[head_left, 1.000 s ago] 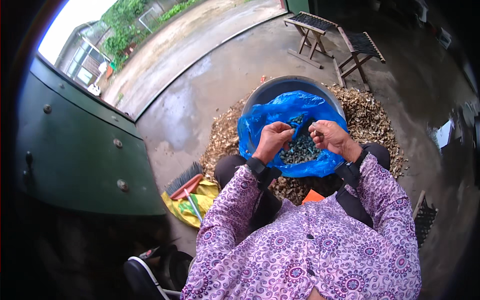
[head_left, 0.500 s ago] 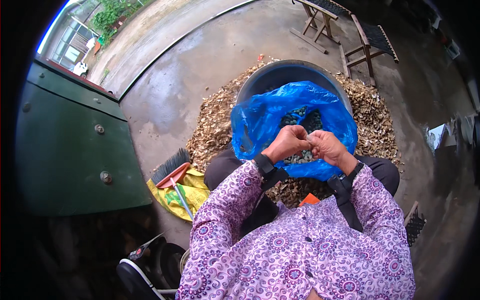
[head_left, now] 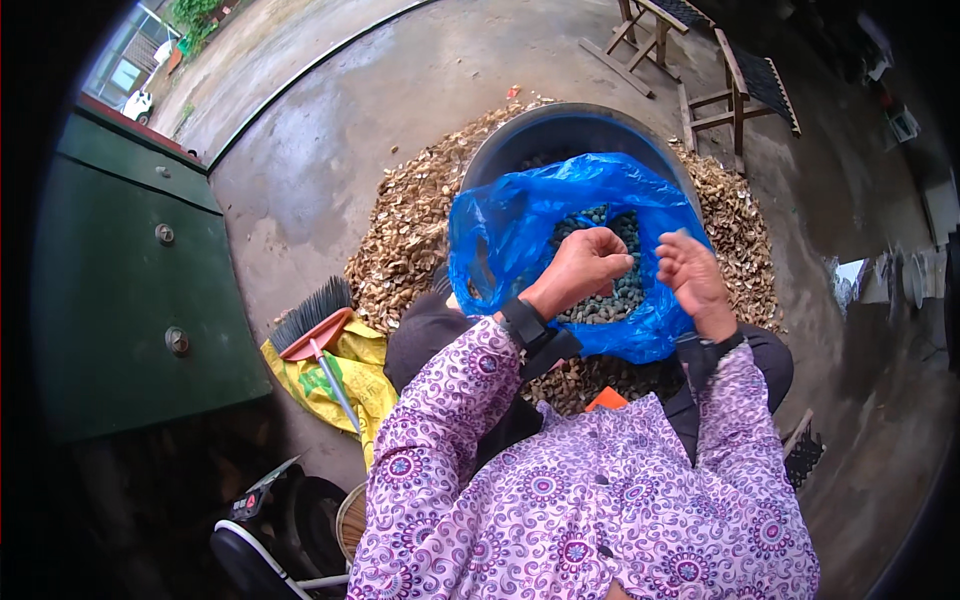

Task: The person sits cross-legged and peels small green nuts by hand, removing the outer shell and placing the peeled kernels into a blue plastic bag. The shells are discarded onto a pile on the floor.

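My left hand (head_left: 590, 268) hovers over the blue plastic bag (head_left: 500, 215), thumb and fingertips pinched together; anything between them is too small to make out. To its right, my right hand (head_left: 692, 275) is raised above the bag's right side, fingers curled and slightly blurred, with a small pale bit at the fingertips. The bag lies spread inside a large round metal basin (head_left: 655, 140), its mouth open. Many small oval nut-like pieces (head_left: 605, 308) fill the bag's middle, partly hidden by my left hand.
Heaps of tan broken shells (head_left: 410, 215) surround the basin. On the left, a broom (head_left: 318, 335) rests on a yellow sack (head_left: 350, 370) near a dark green metal panel (head_left: 130, 270). Wooden folding stools (head_left: 740, 95) stand at the far right. Further shells lie between my knees.
My hands, together at the fingertips before, are now apart. The right hand has moved right and up with its fingers curled; the left stays pinched over the bag. The view has shifted slightly.
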{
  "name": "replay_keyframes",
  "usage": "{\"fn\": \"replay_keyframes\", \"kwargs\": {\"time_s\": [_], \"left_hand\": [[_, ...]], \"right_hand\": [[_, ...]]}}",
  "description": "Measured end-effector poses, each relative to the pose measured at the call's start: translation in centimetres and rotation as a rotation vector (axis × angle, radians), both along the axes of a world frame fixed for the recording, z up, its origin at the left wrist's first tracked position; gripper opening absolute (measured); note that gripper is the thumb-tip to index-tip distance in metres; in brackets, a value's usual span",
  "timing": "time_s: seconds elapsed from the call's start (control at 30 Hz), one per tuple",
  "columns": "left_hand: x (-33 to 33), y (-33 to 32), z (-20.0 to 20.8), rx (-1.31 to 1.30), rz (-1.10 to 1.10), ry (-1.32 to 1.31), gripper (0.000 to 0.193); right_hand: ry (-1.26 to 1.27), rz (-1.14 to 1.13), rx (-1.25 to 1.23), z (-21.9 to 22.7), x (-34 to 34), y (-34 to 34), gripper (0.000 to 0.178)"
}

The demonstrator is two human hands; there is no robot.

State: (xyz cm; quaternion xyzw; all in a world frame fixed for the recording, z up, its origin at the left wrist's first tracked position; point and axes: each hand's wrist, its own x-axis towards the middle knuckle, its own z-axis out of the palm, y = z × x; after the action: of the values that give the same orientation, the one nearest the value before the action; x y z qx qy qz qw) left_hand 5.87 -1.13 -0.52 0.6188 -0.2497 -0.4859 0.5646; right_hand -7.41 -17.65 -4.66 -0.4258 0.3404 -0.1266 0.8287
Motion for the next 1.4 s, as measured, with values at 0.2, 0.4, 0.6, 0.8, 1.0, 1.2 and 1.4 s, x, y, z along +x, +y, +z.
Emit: {"fn": "replay_keyframes", "kwargs": {"time_s": [0.2, 0.4, 0.6, 0.8, 1.0, 1.2, 1.4], "left_hand": [[0.2, 0.5, 0.1, -0.008, 0.0, -0.004, 0.019], [0.2, 0.9, 0.9, -0.028, 0.018, -0.028, 0.019], [0.3, 1.0, 0.3, -0.034, -0.022, 0.011, 0.02], [0.2, 1.1, 0.0, -0.037, -0.041, 0.02, 0.022], [0.1, 1.0, 0.0, -0.021, -0.069, 0.001, 0.023], [0.0, 0.9, -0.1, -0.049, -0.066, -0.027, 0.022], [0.1, 1.1, 0.3, -0.017, -0.066, -0.025, 0.022]], "right_hand": [[0.343, 0.568, -1.264, -8.9, 0.2, 2.4, 0.015], [0.441, 0.692, -1.23, -9.8, 0.2, 3.9, 0.016], [0.688, 0.972, -1.25, -8.3, 2.2, 5.5, 0.016], [0.707, 1.036, -1.334, -8.6, 2.1, 5.7, 0.021], [0.591, 1.058, -1.236, -8.2, 1.7, 5.8, 0.024], [0.625, 1.02, -1.39, -9.2, 1.5, 5.7, 0.026], [0.654, 1.065, -1.313, -7.6, 1.8, 6.0, 0.031]]}}
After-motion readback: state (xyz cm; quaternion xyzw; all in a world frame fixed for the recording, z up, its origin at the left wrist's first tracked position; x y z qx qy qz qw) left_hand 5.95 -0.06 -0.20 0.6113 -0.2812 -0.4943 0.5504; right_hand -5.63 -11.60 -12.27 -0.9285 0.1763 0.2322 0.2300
